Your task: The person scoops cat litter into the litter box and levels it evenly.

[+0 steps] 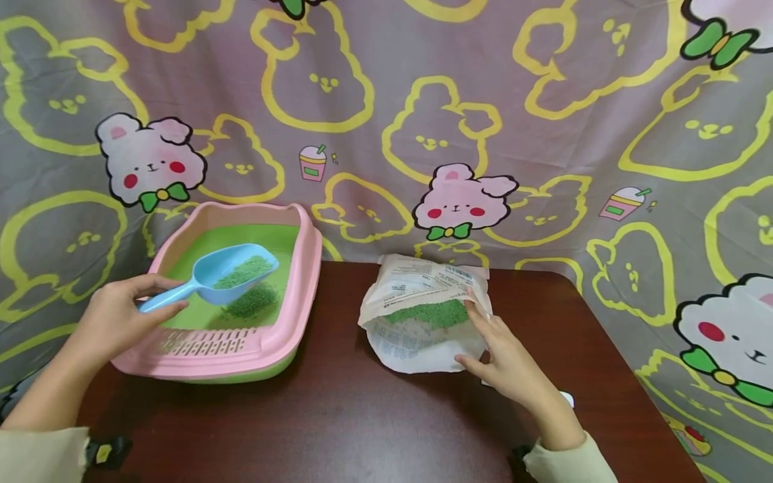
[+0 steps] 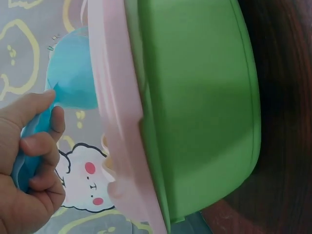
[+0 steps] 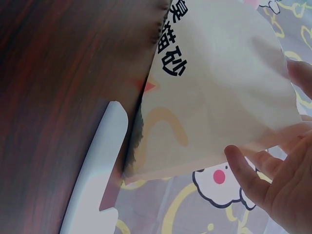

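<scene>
My left hand (image 1: 115,318) grips the handle of a light-blue litter scoop (image 1: 226,295), with fingers wrapped round it in the left wrist view. Green pellets (image 1: 244,270) lie in the scoop, which hangs over a litter box (image 1: 306,295) with a pink rim and green base. Below the scoop, a small dark-green pile of pellets (image 1: 250,305) lies on the box floor. At right, my right hand (image 1: 507,359) touches the right side of an opened paper litter bag (image 1: 423,285), fingers extended and spread. More green pellets (image 1: 431,313) show through its mouth.
Both containers stand on a dark brown wooden table (image 1: 362,422), with a patterned curtain (image 1: 362,67) behind it. A white flat-sided object (image 3: 92,170) lies beside the bag, mostly hidden by my right forearm in the head view. The box's front ledge has a slotted grid (image 1: 208,341).
</scene>
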Demonstrator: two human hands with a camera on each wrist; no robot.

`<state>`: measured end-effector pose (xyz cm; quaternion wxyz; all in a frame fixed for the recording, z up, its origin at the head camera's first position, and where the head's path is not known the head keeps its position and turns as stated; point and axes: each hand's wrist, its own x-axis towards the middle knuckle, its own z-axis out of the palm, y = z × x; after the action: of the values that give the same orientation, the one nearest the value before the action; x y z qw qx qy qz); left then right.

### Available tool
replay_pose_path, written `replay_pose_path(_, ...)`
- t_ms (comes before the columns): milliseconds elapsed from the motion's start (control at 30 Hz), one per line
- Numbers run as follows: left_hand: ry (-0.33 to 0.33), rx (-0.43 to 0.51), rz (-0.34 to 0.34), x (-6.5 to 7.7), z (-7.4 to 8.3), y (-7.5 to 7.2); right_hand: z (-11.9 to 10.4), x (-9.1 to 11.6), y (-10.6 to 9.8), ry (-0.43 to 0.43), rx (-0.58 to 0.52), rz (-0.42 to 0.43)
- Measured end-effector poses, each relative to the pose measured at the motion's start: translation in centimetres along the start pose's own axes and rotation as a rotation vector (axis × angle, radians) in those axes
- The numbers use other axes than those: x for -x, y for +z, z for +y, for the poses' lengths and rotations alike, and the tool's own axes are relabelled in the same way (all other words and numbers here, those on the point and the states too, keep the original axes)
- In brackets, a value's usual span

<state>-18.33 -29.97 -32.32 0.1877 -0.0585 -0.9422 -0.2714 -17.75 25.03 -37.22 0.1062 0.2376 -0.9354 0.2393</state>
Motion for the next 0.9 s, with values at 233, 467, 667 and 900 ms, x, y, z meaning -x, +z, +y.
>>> replay_pose_path(233, 0.0, -0.099, -0.101, -1.7, -0.8, 0.3, -0.1, 0.1, -0.1, 0.006, -0.02, -0.01)
replay_pose_path(467, 0.035, -0.161, -0.189, -3.2, -0.8, 0.5, -0.2, 0.2, -0.2, 0.012, -0.021, -0.018)
replay_pose_path(667, 0.024, -0.221, -0.299, -4.2, -0.9, 0.4, -0.3, 0.3, -0.1, 0.011, -0.02, -0.02)
replay_pose_path(900, 0.049, -0.305, -0.353, -4.9, -0.6, 0.3, -0.4, 0.5, 0.0, 0.019, -0.005, -0.024)
